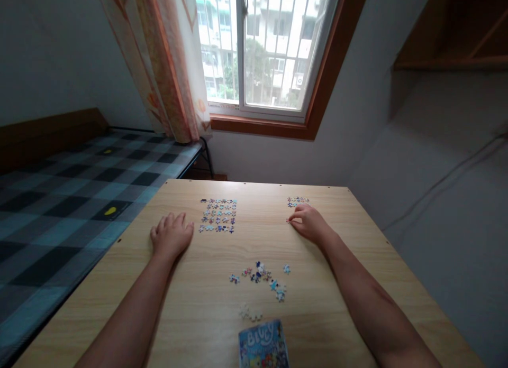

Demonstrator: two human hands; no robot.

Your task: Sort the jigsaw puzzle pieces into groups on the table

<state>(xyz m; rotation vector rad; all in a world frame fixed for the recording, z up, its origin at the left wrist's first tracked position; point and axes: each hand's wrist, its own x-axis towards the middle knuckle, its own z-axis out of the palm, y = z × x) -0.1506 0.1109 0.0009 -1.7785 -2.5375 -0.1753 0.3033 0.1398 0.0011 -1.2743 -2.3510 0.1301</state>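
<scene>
My right hand (310, 223) is at the far right of the table, thumb and forefinger pinched on a small reddish jigsaw puzzle piece (288, 220) at the tabletop. Just beyond it lie two short rows of puzzle pieces (297, 199), partly covered by my fingers. My left hand (171, 233) rests flat on the wood, fingers spread and holding nothing. To its right are several rows of puzzle pieces (218, 213), set out in a block. Nearer to me, a loose heap of puzzle pieces (260, 273) is scattered mid-table, some showing pale backs.
A blue box (263, 345) marked "Bluey" lies at the table's near side. The wooden table (190, 304) reaches toward a wall below a barred window (273, 51). On the left stands a bed (79, 199) with a checked cover, beside a curtain (170, 66).
</scene>
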